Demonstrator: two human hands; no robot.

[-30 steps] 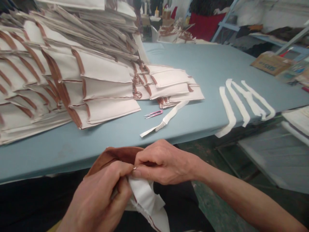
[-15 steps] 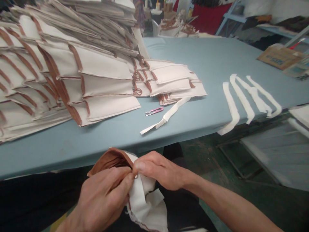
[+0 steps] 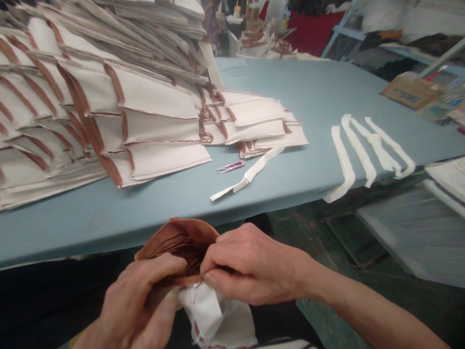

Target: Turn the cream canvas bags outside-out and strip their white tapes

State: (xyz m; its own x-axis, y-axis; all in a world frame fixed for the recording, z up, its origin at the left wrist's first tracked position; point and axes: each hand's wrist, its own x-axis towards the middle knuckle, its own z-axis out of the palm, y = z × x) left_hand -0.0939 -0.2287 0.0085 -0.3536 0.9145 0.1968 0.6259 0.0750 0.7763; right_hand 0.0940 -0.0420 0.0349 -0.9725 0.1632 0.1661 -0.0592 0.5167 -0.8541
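The left hand (image 3: 134, 295) has dropped its thumb away from its forefinger, so the brown rim (image 3: 187, 280) of the white pouch (image 3: 203, 308) now shows between the hands, its mouth wider than half a second ago; that probably makes the edge easier to work. The fingers of the right hand (image 3: 250, 264) pinch the rim; those of the left look spread (whether they also grip it, I cannot tell). The pouch is above the lap, short of the near edge of the blue surface (image 3: 174, 198), leaving the hands room apart from the thread snips (image 3: 231, 167).
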